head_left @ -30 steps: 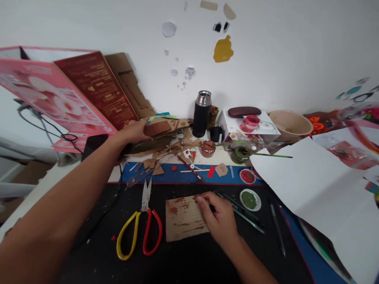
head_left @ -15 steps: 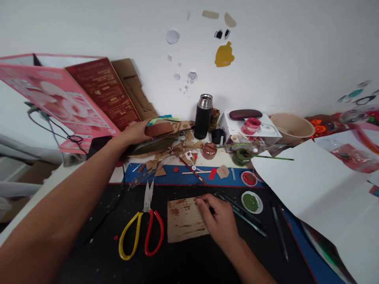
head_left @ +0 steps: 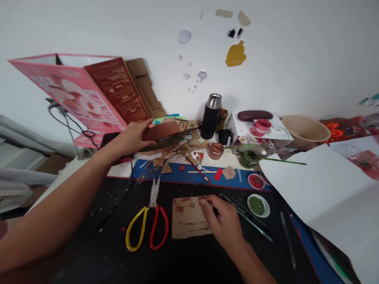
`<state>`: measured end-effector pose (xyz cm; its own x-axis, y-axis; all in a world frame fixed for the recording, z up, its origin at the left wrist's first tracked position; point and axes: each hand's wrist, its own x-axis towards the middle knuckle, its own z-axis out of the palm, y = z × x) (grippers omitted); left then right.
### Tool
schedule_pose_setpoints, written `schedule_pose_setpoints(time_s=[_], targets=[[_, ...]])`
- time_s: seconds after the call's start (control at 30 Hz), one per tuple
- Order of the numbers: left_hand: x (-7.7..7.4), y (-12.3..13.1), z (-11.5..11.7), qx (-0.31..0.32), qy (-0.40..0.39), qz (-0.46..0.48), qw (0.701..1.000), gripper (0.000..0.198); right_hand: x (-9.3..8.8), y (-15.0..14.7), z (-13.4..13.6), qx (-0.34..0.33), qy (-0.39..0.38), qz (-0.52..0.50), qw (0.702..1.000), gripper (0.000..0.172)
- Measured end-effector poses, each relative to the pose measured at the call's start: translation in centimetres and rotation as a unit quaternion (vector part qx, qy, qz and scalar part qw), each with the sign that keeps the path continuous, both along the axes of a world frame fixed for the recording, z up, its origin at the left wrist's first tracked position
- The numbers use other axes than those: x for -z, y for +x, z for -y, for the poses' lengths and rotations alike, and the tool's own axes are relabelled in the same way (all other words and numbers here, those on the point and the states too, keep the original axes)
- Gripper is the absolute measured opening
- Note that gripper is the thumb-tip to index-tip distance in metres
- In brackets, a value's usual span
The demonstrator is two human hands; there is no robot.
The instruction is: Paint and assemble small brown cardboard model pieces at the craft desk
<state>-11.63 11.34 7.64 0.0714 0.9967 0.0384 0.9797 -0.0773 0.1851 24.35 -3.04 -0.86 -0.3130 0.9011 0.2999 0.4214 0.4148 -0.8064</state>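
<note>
My left hand (head_left: 133, 137) reaches to the back of the desk, at the left end of a brown-painted cardboard strip (head_left: 162, 130). Its thumb and forefinger are spread apart around that end; whether they touch it is hard to tell. A square of corrugated cardboard (head_left: 189, 219), streaked with brown paint, lies flat in front of me. My right hand (head_left: 223, 219) has curled fingers at its upper right part, the thumb resting on its face. Scissors (head_left: 153, 201) with one yellow and one red handle lie partly spread, left of the cardboard.
Cardboard scraps (head_left: 166, 159) litter the back. A black flask (head_left: 211, 116) stands behind jars of brown paint (head_left: 216, 150) and green paint (head_left: 248, 158), brushes across them. Green paint (head_left: 258, 206) fills a lid near pens (head_left: 251, 221). A pink bag (head_left: 97, 100) stands back left.
The view has turned left, so everything sits farther right. My left thumb and forefinger look more spread at the brown strip. My right hand stays on the cardboard.
</note>
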Motion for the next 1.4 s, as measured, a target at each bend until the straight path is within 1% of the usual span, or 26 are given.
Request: schedule_pose_setpoints(time_s=[0.03, 0.13, 0.23, 0.33, 0.4, 0.47, 0.63, 0.77, 0.87, 1.03, 1.13, 1.27, 1.33, 1.4], targets=[[0.0, -0.1, 1.0, 0.018, -0.002, 0.003, 1.0, 0.099, -0.1, 0.0, 0.0, -0.003, 0.002, 0.001, 1.0, 0.028], [0.2, -0.4, 4.1, 0.055, -0.001, 0.022, 0.998, 0.095, -0.1, -0.1, 0.1, -0.013, 0.004, 0.008, 1.0, 0.027], [0.5, -0.8, 6.8, 0.067, -0.003, 0.027, 0.997, 0.093, 0.1, -0.1, 0.1, -0.017, 0.003, 0.016, 1.0, 0.028], [0.6, -1.3, 9.1, 0.071, -0.016, 0.026, 0.997, 0.089, 0.3, -0.1, 0.1, -0.015, -0.004, 0.023, 1.0, 0.028], [0.7, -1.7, 10.5, 0.067, -0.025, 0.023, 0.997, 0.089, 0.4, -0.1, 0.1, -0.014, -0.006, 0.032, 0.999, 0.03], [1.0, -1.9, 11.7, 0.048, -0.035, 0.013, 0.998, 0.088, 0.4, -0.2, 0.1, -0.016, -0.005, 0.04, 0.999, 0.032], [2.2, -2.0, 14.2, -0.002, -0.057, -0.022, 0.998, 0.085, 0.3, -0.3, 0.1, -0.024, -0.006, 0.049, 0.999, 0.032], [3.3, -2.0, 15.2, -0.012, -0.069, -0.049, 0.996, 0.08, 0.3, -0.3, 0.1, -0.029, -0.002, 0.058, 0.998, 0.034], [3.9, -2.3, 15.4, -0.019, -0.068, -0.073, 0.995, 0.08, 0.5, -0.3, 0.1, -0.029, -0.006, 0.06, 0.998, 0.034], [4.3, -2.7, 15.7, -0.026, -0.055, -0.098, 0.993, 0.082, 0.9, -0.2, 0.2, -0.031, -0.015, 0.065, 0.997, 0.033], [4.4, -2.7, 15.7, -0.028, -0.066, -0.108, 0.992, 0.08, 1.0, -0.1, 0.2, -0.029, -0.016, 0.072, 0.997, 0.033], [3.9, -2.5, 15.6, -0.023, -0.092, -0.102, 0.99, 0.088, 1.0, -0.3, 0.2, -0.031, -0.011, 0.083, 0.996, 0.035], [3.1, -2.3, 15.5, -0.018, -0.1, -0.083, 0.991, 0.089, 0.9, -0.4, 0.2, -0.033, -0.003, 0.083, 0.996, 0.035], [2.1, -2.1, 14.9, -0.019, -0.091, -0.053, 0.994, 0.083, 0.8, -0.5, 0.2, -0.035, 0.012, 0.078, 0.996, 0.035]])
